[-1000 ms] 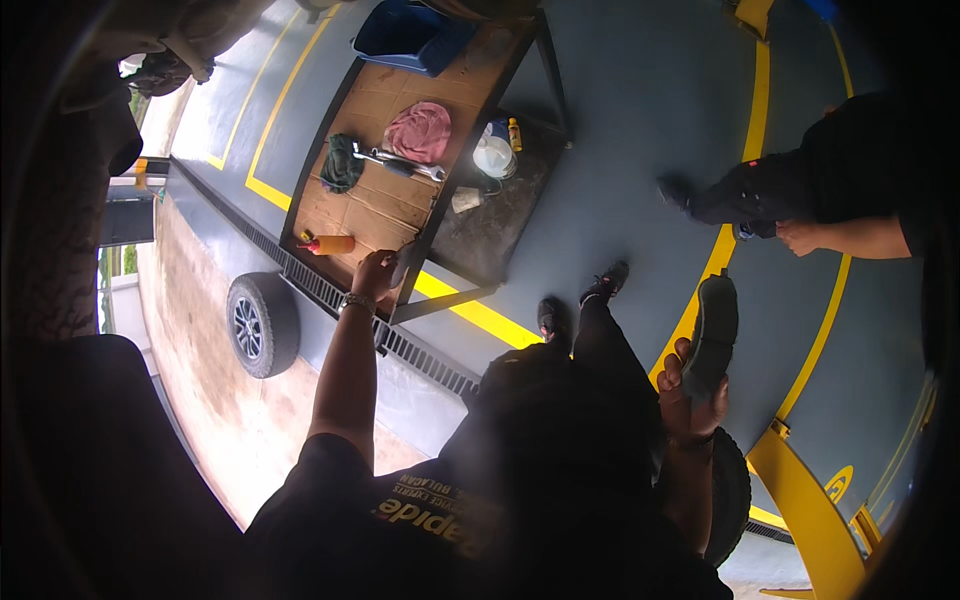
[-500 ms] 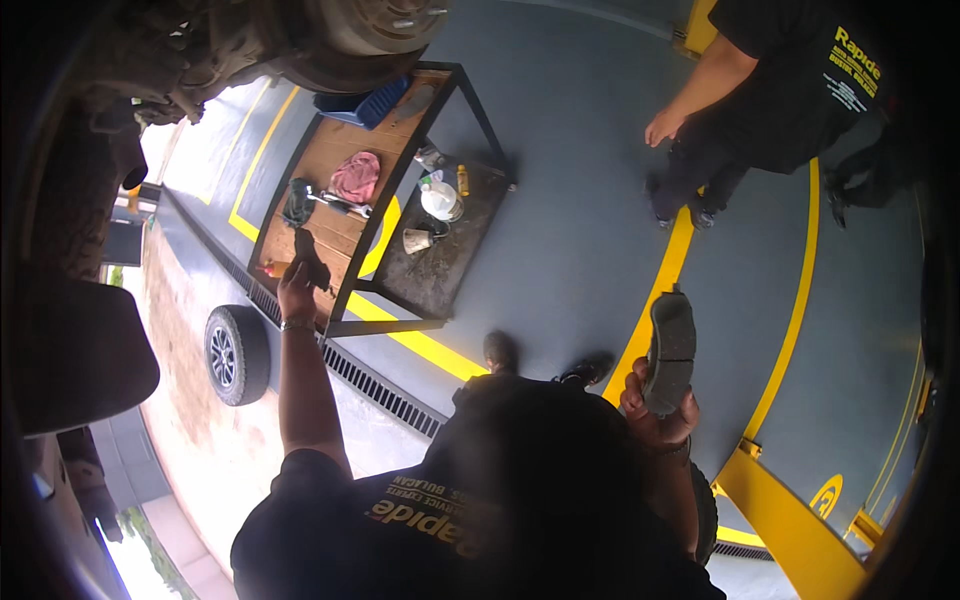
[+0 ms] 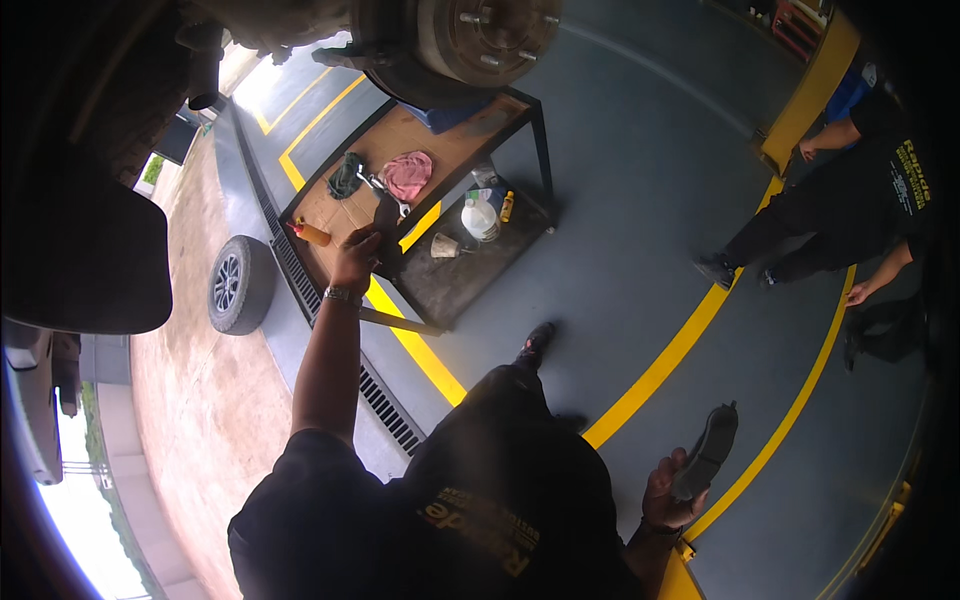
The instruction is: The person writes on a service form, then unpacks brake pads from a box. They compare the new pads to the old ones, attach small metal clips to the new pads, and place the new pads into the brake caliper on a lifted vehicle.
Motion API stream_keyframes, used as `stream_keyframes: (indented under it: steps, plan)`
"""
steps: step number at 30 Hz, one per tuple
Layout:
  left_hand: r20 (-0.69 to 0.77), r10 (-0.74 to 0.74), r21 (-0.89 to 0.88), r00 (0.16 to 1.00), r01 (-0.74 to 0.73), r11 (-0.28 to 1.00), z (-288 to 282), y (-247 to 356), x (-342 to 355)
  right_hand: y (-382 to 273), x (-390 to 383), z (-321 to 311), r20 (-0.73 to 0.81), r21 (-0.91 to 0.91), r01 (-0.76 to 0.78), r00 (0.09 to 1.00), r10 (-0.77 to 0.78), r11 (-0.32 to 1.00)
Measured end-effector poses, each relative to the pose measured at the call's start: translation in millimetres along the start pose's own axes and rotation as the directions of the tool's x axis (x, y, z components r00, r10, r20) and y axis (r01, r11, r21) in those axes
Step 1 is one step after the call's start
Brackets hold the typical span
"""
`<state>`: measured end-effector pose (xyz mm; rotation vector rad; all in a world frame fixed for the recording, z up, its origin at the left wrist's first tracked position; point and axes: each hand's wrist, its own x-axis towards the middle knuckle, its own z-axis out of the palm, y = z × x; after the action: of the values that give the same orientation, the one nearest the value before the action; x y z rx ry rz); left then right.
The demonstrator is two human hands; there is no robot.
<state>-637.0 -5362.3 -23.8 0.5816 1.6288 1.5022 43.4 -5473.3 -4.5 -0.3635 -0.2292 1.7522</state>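
My left hand (image 3: 355, 258) is closed on a dark brake pad (image 3: 385, 220), held up in front of the cart's cardboard-covered top (image 3: 320, 260). Beyond it lie a green cloth (image 3: 343, 177), a wrench (image 3: 370, 181) and a pink cloth (image 3: 405, 175); an orange bottle (image 3: 311, 233) is to its left. My right hand (image 3: 668, 492) grips another brake pad (image 3: 707, 449) at lower right, fingers curled around it. A vehicle's wheel hub with exposed studs (image 3: 483, 40) hangs above the cart.
A loose wheel (image 3: 240, 285) stands beside the drain grate (image 3: 390, 410). Containers (image 3: 480, 215) sit on the cart's lower shelf. A co-worker (image 3: 850, 200) is at the right by a yellow lift post (image 3: 810, 90), another person's dark legs (image 3: 880, 335) behind. Dark vehicle parts fill the upper left.
The view has tilted, showing more of the hub. My left hand has lifted its pad from the cart's near end; my right hand's pad is lower in view. The co-worker has moved.
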Motion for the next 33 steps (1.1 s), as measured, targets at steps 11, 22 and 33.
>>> stream_keyframes:
  steps: [11,22,33]
  plan:
    - [-0.373,-0.166,0.574,0.913,0.367,0.732,-146.2,-67.4,177.6,36.6,112.1,30.5,-0.012,0.011,0.071,0.997,-0.071,0.997]
    - [0.506,0.328,0.862,0.798,-0.474,-0.18,109.6,-13.1,292.3,70.8,202.8,55.4,-0.013,0.128,0.153,0.988,-0.153,0.98]
    - [0.533,0.091,0.834,0.841,-0.505,-0.22,242.8,-10.2,385.1,37.1,199.0,53.8,-0.185,-0.086,0.146,0.97,-0.16,0.986]
